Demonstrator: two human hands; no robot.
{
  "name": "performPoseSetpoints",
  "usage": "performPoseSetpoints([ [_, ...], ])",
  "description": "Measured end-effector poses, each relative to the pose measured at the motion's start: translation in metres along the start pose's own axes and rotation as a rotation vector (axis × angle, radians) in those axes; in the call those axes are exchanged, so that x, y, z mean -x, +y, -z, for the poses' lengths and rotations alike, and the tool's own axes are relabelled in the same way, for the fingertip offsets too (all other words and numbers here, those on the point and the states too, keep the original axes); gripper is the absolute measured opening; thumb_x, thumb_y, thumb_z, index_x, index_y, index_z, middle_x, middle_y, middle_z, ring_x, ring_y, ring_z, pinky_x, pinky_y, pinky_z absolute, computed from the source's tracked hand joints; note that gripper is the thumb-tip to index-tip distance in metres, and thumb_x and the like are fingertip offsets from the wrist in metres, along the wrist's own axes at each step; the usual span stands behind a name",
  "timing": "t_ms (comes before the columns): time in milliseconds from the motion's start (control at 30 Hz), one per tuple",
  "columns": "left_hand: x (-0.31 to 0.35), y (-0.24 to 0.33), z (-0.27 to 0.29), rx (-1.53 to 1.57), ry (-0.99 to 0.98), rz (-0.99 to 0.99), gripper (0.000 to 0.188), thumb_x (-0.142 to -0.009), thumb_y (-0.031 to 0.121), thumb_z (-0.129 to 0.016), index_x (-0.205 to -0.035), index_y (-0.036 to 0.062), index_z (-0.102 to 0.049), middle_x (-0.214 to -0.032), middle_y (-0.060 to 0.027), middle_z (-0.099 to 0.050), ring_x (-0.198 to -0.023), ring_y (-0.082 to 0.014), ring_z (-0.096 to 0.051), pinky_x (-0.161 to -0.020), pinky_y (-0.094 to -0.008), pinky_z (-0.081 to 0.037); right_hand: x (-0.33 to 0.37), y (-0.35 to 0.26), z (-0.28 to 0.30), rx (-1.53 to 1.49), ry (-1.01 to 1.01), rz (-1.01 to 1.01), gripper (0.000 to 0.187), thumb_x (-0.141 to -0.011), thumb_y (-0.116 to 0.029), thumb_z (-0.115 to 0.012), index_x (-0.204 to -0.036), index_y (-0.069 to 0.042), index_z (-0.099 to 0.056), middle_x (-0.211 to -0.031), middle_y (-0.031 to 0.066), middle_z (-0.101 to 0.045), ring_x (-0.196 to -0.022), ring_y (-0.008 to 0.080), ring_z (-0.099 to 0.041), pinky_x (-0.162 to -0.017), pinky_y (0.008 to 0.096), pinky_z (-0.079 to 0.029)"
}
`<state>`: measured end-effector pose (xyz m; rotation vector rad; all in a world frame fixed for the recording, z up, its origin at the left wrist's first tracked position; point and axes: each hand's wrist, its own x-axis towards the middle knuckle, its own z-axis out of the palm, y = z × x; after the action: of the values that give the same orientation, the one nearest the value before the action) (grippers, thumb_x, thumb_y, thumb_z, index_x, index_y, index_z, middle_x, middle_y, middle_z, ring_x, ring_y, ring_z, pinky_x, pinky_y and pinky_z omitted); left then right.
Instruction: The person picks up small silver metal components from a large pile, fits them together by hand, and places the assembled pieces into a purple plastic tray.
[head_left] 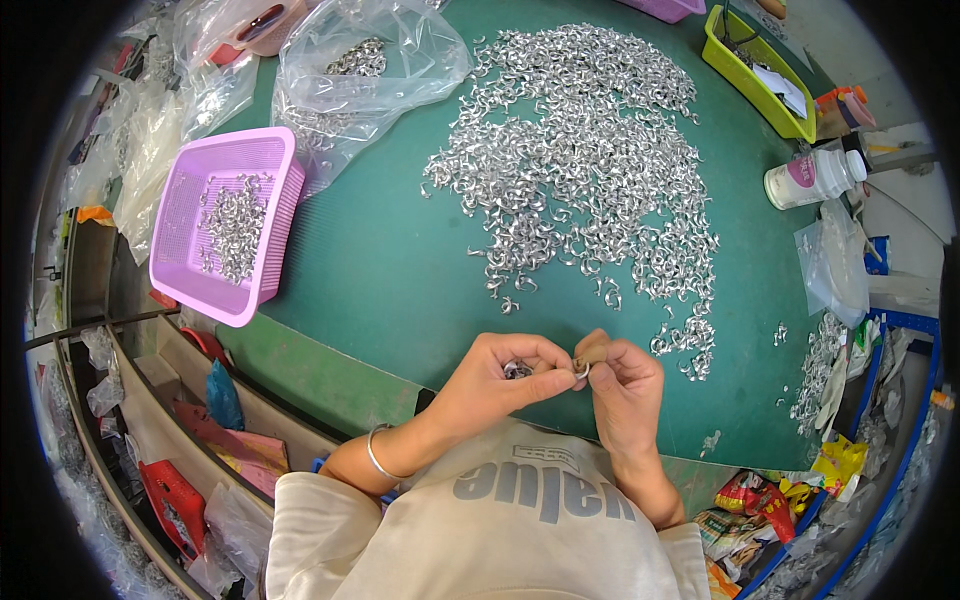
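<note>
At left, on the green table, a lilac basket with a heap of curved silvery scraps inside. Just beyond and to the right, a slack clear plastic bag, more such scraps within. Near the table's front edge, the left hand, a bangle around its wrist, fingers curled over a few metal bits, thumb tip up against a small curved piece, pinched between the fingertips of both hands, above the table. Beyond, across the middle, a broad spread of loose pieces. Next, the right hand, thumb and forefinger closed on that same small piece; its other fingers folded in. Farther right, a yellow-green tray, then a white bottle with a pink label, and near the right edge, another heap of pieces.
</note>
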<state>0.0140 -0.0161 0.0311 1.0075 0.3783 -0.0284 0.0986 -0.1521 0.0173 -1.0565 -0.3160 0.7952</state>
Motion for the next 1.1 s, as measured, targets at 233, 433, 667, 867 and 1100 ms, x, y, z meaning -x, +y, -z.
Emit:
performPoseSetpoints([
  [233, 0.001, -0.008, 0.01, 0.734, -0.142, 0.18, 0.009, -0.082, 0.011, -0.058, -0.08, 0.0032, -0.053, -0.06, 0.0039, -0.044, -0.05, -0.0006, -0.032, -0.044, -0.0172, -0.025, -0.008, 0.006, -0.003, 0.176, 0.107, 0.007, 0.009, -0.084, -0.002, -0.053, -0.089, 0.004, -0.058, -0.085, 0.0077, -0.057, -0.075, 0.0113, -0.054, -0.069, 0.0235, -0.043],
  [433, 0.008, 0.005, 0.017, -0.22, 0.199, -0.245, 0.007, -0.076, 0.0, -0.06, -0.074, 0.0023, -0.054, -0.055, 0.0064, -0.04, -0.049, -0.0003, -0.033, -0.045, -0.0171, -0.026, -0.016, 0.003, -0.006, 0.25, 0.119, -0.105, 0.013, -0.084, 0.0, -0.052, -0.096, 0.004, -0.058, -0.09, 0.007, -0.058, -0.08, 0.011, -0.053, -0.072, 0.0227, -0.042],
  [667, 0.011, 0.012, 0.012, -0.498, 0.118, -0.351, 0.008, -0.071, -0.002, -0.063, -0.074, 0.0026, -0.058, -0.05, 0.0042, -0.035, -0.046, -0.0027, -0.032, -0.044, -0.0197, -0.027, -0.009, -0.005, -0.01, 0.143, -0.117, -0.073, 0.016, -0.078, 0.007, -0.055, -0.094, 0.004, -0.058, -0.088, 0.0078, -0.058, -0.081, 0.0119, -0.05, -0.073, 0.0254, -0.039],
  [867, 0.011, 0.017, 0.009, -0.545, 0.094, -0.403, 0.01, -0.069, 0.0, -0.066, -0.077, 0.004, -0.061, -0.05, 0.0017, -0.036, -0.044, -0.0057, -0.031, -0.042, -0.0218, -0.026, -0.006, -0.009, -0.008, 0.06, -0.123, -0.095, 0.018, -0.076, 0.009, -0.056, -0.094, 0.004, -0.057, -0.087, 0.0068, -0.056, -0.08, 0.0124, -0.05, -0.072, 0.0255, -0.039],
  [1100, 0.015, 0.015, 0.006, -0.561, 0.154, -0.46, 0.016, -0.068, -0.002, -0.068, -0.082, 0.0037, -0.063, -0.051, 0.0019, -0.037, -0.044, -0.0053, -0.031, -0.041, -0.0217, -0.024, -0.006, -0.01, -0.009, 0.032, -0.147, -0.076, 0.017, -0.076, 0.011, -0.056, -0.092, 0.005, -0.057, -0.087, 0.008, -0.055, -0.081, 0.0137, -0.051, -0.072, 0.0262, -0.04],
])
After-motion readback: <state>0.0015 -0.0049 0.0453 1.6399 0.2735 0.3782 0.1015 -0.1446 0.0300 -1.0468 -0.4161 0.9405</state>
